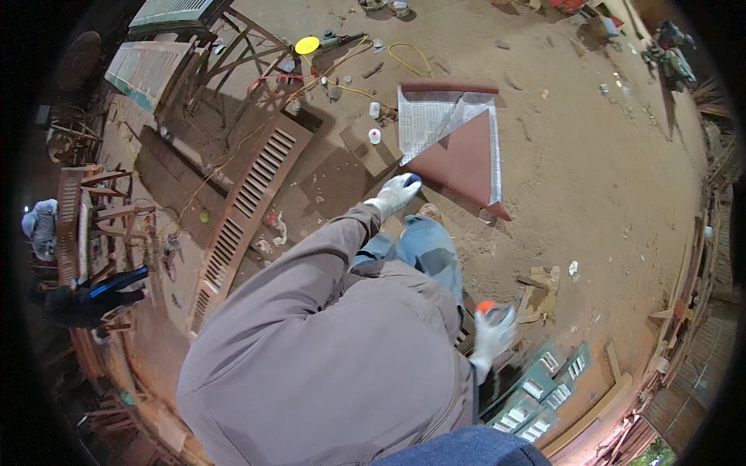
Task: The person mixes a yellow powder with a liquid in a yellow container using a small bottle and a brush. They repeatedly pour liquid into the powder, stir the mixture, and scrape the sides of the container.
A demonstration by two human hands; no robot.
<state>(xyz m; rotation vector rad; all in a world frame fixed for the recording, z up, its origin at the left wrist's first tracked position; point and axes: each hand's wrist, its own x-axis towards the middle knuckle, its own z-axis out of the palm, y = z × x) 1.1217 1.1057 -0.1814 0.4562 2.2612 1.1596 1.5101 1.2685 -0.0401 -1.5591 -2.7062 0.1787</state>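
My left hand [395, 194], in a white glove, is closed around a small dark blue thing [412, 180] whose kind I cannot make out. It is at the near left corner of a reddish-brown sheet [458, 158], which is folded over a printed white side [423, 120] and curls into a roll [451, 88] at its far edge. My right hand [495, 335], gloved too, hangs low by my right side. Its fingers curl around a round thing that shows orange [486, 307] and dark grey; its kind is unclear.
A slatted wooden shutter panel [256, 182] slants along my left. Several green slatted panels [536, 388] lie at lower right. Ahead are a white bottle with a red cap [374, 137], cardboard [367, 147], a yellow disc [307, 45] and a yellow cord [408, 58]. People work at far left.
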